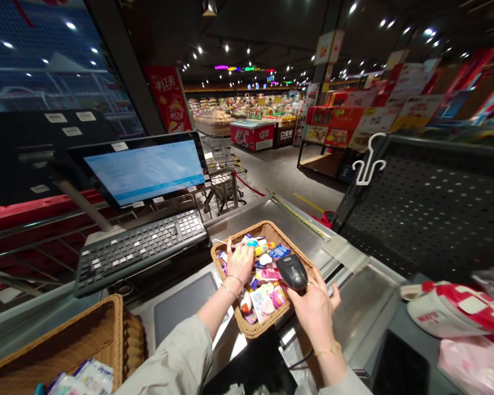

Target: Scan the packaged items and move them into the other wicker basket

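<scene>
a metal-topped table (366, 302) stretches through a supermarket checkout, with a black perforated panel (428, 203) standing at right. at left, a lit screen (146, 167) rises behind a black keyboard (142, 247). a second wicker basket (53, 345), partly in view at the near left corner, holds wrapped packs (93, 376). at center, a wicker basket (286, 233) full of small colorful goods (267, 299) sits on the table between the person's two hands. the right hand (313, 307) grasps a black handheld scanner (292, 271), its head over the basket's right side. the left hand (239, 262) reaches over the basket's left side, fingers bent down among the goods; whether they grip one cannot be told. a thin bracelet circles each wrist.
</scene>
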`<action>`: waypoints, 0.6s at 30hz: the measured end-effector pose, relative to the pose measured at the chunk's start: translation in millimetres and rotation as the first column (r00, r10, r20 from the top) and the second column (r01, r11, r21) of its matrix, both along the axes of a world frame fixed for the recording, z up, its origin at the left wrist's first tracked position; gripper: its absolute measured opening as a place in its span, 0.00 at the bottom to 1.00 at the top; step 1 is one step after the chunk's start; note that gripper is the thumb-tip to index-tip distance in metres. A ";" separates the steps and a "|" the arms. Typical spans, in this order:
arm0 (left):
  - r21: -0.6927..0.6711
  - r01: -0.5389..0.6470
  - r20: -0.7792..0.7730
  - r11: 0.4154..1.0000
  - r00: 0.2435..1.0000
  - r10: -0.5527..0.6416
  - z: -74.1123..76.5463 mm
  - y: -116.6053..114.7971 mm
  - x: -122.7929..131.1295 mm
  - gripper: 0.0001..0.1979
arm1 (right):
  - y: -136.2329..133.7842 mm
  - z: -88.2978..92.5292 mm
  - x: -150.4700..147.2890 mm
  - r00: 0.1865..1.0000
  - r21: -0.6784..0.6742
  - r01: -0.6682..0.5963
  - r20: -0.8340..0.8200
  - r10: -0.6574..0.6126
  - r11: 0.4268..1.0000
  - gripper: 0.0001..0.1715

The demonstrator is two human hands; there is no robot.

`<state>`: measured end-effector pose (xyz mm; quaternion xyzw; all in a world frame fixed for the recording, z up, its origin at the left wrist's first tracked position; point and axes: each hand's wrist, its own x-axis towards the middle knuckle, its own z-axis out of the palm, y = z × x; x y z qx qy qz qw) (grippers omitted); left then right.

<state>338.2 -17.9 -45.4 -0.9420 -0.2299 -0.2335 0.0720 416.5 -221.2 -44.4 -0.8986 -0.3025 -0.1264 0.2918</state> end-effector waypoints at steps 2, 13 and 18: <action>-0.013 0.010 0.013 1.000 1.000 -0.010 -0.5 0.4 1.3 0.11 | 0.6 -0.2 0.3 1.000 0.000 0.000 -0.010 0.000 1.000 0.23; -0.022 -0.061 0.019 0.998 0.998 0.061 8.8 0.3 -17.3 0.31 | 10.7 10.0 -12.5 0.998 0.030 -0.057 -0.025 0.058 0.998 0.23; -0.031 -0.110 0.037 0.993 0.993 0.112 21.7 -4.7 -34.2 0.33 | 21.0 13.5 -27.0 0.996 0.047 -0.091 -0.006 0.092 0.995 0.21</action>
